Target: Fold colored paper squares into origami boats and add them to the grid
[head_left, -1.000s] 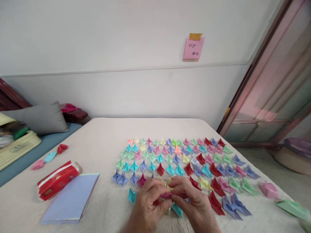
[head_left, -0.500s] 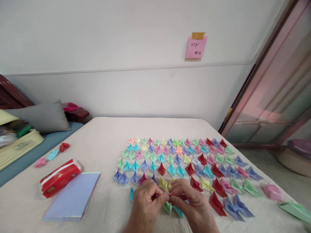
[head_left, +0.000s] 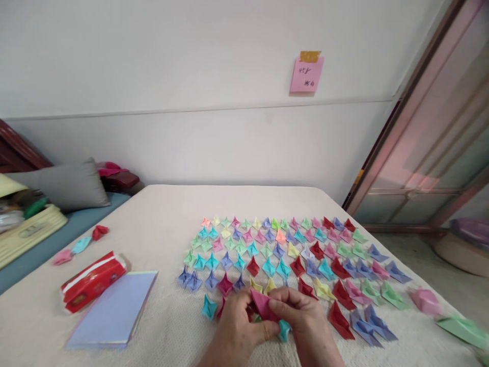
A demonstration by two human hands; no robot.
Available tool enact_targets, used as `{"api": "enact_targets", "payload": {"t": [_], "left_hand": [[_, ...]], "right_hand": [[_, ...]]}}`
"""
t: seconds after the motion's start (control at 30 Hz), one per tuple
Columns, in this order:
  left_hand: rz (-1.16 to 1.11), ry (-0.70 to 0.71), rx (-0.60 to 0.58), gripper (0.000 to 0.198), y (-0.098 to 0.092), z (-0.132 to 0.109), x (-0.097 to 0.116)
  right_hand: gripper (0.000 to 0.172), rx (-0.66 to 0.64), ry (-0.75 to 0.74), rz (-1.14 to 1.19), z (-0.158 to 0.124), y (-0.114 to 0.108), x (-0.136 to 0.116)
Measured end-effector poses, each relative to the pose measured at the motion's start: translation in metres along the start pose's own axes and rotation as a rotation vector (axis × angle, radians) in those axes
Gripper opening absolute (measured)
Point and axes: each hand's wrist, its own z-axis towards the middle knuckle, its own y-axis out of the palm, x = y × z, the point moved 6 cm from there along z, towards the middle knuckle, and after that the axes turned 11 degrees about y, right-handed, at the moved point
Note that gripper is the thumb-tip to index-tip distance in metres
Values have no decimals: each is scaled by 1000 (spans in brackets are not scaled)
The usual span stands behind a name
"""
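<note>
Between my two hands, low in the middle of the view, is a folded piece of magenta paper [head_left: 263, 305] with a pointed tip facing up. My left hand [head_left: 240, 326] grips its left side between thumb and fingers. From the right, my right hand [head_left: 300, 318] pinches it, thumb pressed on the front face. Rows of small folded paper boats [head_left: 269, 266] in many colours stand behind and around my hands. A cyan boat [head_left: 209, 308] sits left of my left hand, and another cyan boat [head_left: 283, 330] shows partly between my hands.
A stack of lilac paper [head_left: 114, 311] lies at left, touching a red packet [head_left: 93, 281]. Crumpled paper pieces [head_left: 81, 244] are farther left. A pink folded paper [head_left: 426, 302] and a green one [head_left: 463, 329] lie near the right edge. A pink note [head_left: 306, 75] is taped to the wall.
The magenta paper, seen edge-on as a thin strip before, is now turned so its flat pointed face shows. Both hands have shifted their grip around it.
</note>
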Motion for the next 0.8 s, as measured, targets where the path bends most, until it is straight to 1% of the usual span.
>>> {"api": "enact_targets", "payload": {"t": [0.03,0.07,0.17,0.27,0.4,0.5,0.57,0.63,0.73,0.8], "left_hand": [[22,-5,-26,22,4,0,0],[39,1,-35,19,6,-1,1],[35,52,-13,26,3,2,6],[-47,68,20,25,-6,4,9],[-98,47,53,28,-12,6,7],[-74,86,47,30,-12,6,9],[-57,102,26,31,-12,5,11],[-7,150,16,31,-13,4,15],[151,299,35,34,-17,1,27],[236,380,45,33,-18,-2,34]], "right_hand": [[14,0,-5,-13,0,0,1],[15,-2,-18,-39,0,0,0],[15,18,-113,-219,1,-2,-6],[16,37,-255,-416,-2,-4,-18],[17,42,-434,-547,-8,-4,-30],[18,44,-547,-622,-13,-1,-35],[14,58,-628,-671,-17,0,-37],[4,128,-756,-743,-24,1,-41],[17,253,-983,-871,-38,5,-44],[18,286,-1077,-937,-44,9,-42]]}}
